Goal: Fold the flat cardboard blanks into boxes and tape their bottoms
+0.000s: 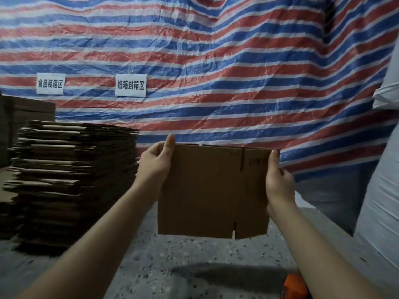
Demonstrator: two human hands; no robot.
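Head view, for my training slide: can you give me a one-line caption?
Both hands, left hand and right hand, hold a flat cardboard blank upright beside a stack of blanks.

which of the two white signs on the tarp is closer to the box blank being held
The right-hand sign, above the right end of the cardboard stack. The other sign hangs further left, away from the held blank.

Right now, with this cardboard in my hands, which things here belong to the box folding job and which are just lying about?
Job:
- flat cardboard blank, held up by left hand and right hand
- stack of flat blanks

Lying about:
- striped tarp
- two white signs
- orange object, too cropped to identify
- white sacks
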